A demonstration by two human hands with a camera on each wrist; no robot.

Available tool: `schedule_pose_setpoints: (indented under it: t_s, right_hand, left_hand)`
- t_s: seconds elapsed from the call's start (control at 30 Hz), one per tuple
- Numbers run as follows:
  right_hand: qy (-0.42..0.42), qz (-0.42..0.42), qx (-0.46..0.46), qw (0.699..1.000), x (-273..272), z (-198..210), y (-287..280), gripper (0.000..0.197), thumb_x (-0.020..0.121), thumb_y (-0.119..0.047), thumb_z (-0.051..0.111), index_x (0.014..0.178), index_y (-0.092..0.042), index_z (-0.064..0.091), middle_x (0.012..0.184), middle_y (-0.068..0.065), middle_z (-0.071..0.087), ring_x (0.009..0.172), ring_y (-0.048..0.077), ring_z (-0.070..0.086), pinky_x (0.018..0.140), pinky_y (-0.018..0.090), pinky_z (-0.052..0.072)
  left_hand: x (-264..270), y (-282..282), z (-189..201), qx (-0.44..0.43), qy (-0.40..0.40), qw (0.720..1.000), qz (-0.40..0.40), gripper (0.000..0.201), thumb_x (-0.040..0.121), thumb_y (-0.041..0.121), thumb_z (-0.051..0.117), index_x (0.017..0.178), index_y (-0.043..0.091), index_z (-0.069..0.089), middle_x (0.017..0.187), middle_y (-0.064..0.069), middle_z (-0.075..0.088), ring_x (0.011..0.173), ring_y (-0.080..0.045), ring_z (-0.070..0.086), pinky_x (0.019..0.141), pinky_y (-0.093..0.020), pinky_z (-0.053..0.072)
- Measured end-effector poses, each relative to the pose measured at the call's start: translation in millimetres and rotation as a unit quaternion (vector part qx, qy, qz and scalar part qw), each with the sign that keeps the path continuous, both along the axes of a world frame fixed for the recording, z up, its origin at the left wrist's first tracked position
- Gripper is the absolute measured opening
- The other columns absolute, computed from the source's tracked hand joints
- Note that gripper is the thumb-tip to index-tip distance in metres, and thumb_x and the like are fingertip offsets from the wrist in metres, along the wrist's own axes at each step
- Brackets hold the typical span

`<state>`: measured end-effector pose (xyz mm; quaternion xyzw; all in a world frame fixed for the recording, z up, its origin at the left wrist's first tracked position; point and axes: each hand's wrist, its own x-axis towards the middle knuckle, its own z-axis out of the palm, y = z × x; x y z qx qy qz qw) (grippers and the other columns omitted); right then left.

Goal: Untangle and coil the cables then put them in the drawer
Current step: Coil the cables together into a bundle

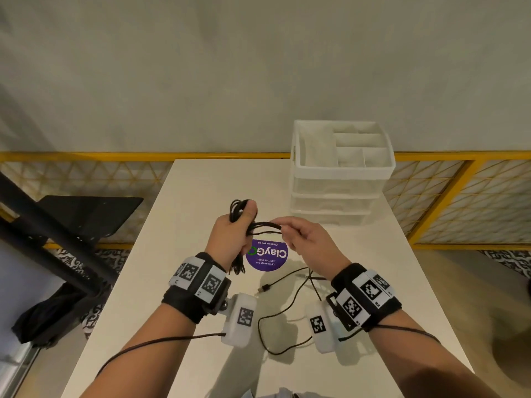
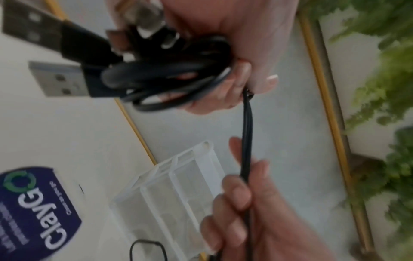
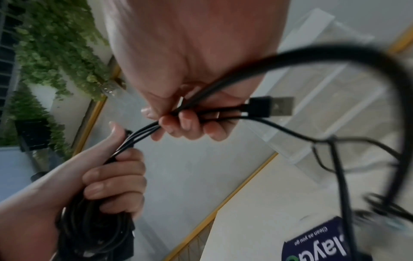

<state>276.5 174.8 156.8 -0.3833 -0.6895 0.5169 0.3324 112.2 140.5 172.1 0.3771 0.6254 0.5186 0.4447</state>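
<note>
Above the white table (image 1: 178,282), my left hand (image 1: 244,222) grips a coiled bundle of black cables (image 1: 237,209) in its fist, thumb on top. USB plugs (image 2: 60,79) stick out of the bundle (image 2: 170,74). A few black strands (image 1: 265,226) run from it to my right hand (image 1: 283,229), which pinches them beside a USB plug (image 3: 272,106). In the right wrist view the right hand (image 3: 176,120) is close to the left hand (image 3: 116,176). A thin black cable (image 1: 287,311) trails loose on the table below my right wrist, ending in a plug (image 1: 263,289).
A white plastic drawer unit (image 1: 339,196) with a divided top tray stands at the table's far right, its drawers shut. A round purple sticker (image 1: 267,255) lies under my hands. A yellow railing (image 1: 86,156) borders the far side. A black stand (image 1: 86,216) is at the left.
</note>
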Motion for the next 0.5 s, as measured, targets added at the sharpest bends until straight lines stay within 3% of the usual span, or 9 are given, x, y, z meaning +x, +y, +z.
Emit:
schedule_pose_setpoints:
  t_s: [0.1, 0.2, 0.37, 0.5]
  right_hand:
    - [0.011, -0.020, -0.026, 0.999, 1.5, -6.8, -0.5, 0.023, 0.094, -0.013, 0.046, 0.105, -0.011, 0.066, 0.060, -0.003, 0.045, 0.048, 0.000, 0.038, 0.051, 0.009, 0.035]
    - [0.025, -0.057, -0.059, 0.996, -2.3, -8.8, -1.4, 0.022, 0.095, -0.015, 0.046, 0.098, -0.012, 0.068, 0.059, 0.000, 0.041, 0.048, 0.005, 0.034, 0.046, 0.011, 0.031]
    - [0.133, -0.070, -0.116, 0.982, -5.7, 1.8, -3.2, 0.021, 0.094, -0.016, 0.047, 0.099, -0.015, 0.067, 0.059, -0.004, 0.045, 0.047, 0.008, 0.032, 0.043, 0.016, 0.028]
    - [0.206, -0.053, -0.124, 0.969, -7.4, 11.9, -3.2, 0.016, 0.093, -0.015, 0.048, 0.091, -0.020, 0.063, 0.059, -0.006, 0.053, 0.046, 0.009, 0.035, 0.047, 0.020, 0.031]
  left_hand:
    - [-2.7, 1.5, -2.6, 0.000, -0.063, 0.998, 0.017, 0.047, 0.085, 0.054, 0.052, 0.062, 0.013, 0.045, 0.039, 0.007, 0.038, 0.036, -0.013, 0.031, 0.041, -0.024, 0.027]
    - [5.7, -0.9, -5.3, -0.006, -0.066, 0.998, -0.005, 0.047, 0.086, 0.052, 0.050, 0.062, 0.012, 0.044, 0.038, 0.007, 0.037, 0.033, -0.011, 0.032, 0.037, -0.021, 0.029]
    - [17.3, -4.4, -11.9, 0.008, -0.058, 0.998, -0.006, 0.034, 0.086, 0.025, 0.061, 0.059, 0.012, 0.046, 0.037, 0.007, 0.040, 0.033, -0.009, 0.033, 0.040, -0.022, 0.031]
    - [27.5, -8.5, -14.7, 0.007, -0.033, 0.998, -0.047, 0.020, 0.074, 0.015, 0.074, 0.071, 0.011, 0.056, 0.037, 0.007, 0.044, 0.033, -0.008, 0.035, 0.040, -0.021, 0.031]
